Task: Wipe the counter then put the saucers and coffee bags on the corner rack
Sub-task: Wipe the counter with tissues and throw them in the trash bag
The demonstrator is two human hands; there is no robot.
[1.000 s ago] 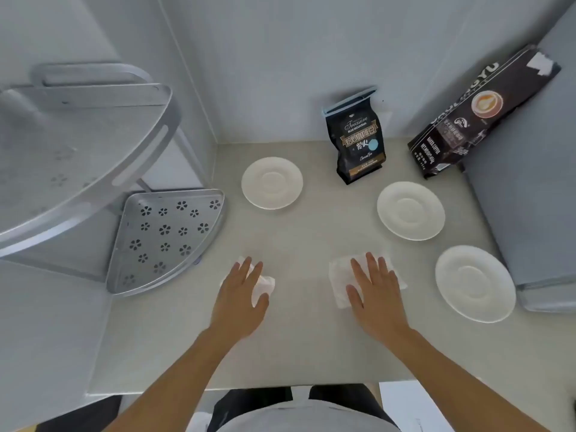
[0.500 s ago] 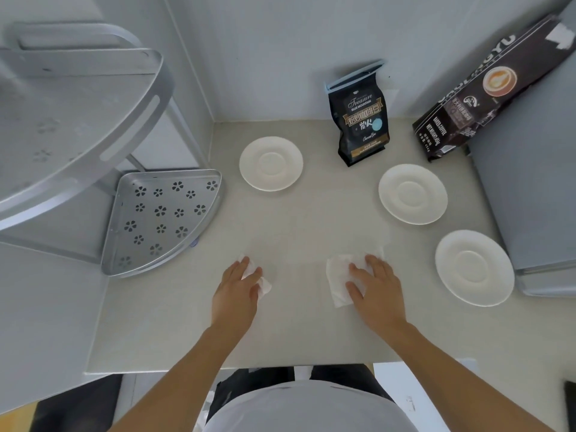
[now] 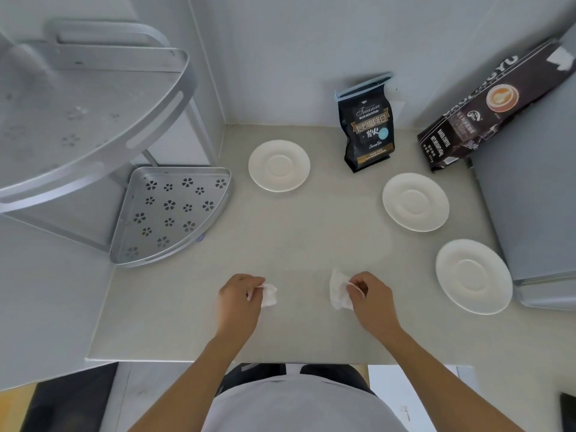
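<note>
My left hand [image 3: 238, 296] pinches a small white tissue [image 3: 269, 295] near the front of the beige counter [image 3: 311, 238]. My right hand [image 3: 369, 294] grips a second crumpled white tissue [image 3: 338, 289]. Three white saucers lie on the counter: one at the back left [image 3: 279, 165], one at the right middle [image 3: 415, 202], one at the right front [image 3: 473, 276]. A small black coffee bag [image 3: 367, 129] stands upright by the back wall. A long dark coffee bag [image 3: 486, 110] leans at the back right. The silver corner rack has a perforated lower shelf [image 3: 170, 213] and an upper shelf [image 3: 78, 120] at the left.
A grey appliance [image 3: 536, 198] borders the counter on the right, close to the right front saucer. White walls close the back and left. The counter's front edge [image 3: 280, 360] runs just before my body.
Both hands slid back toward the front edge and went from lying flat on the tissues to pinching them up into crumpled wads.
</note>
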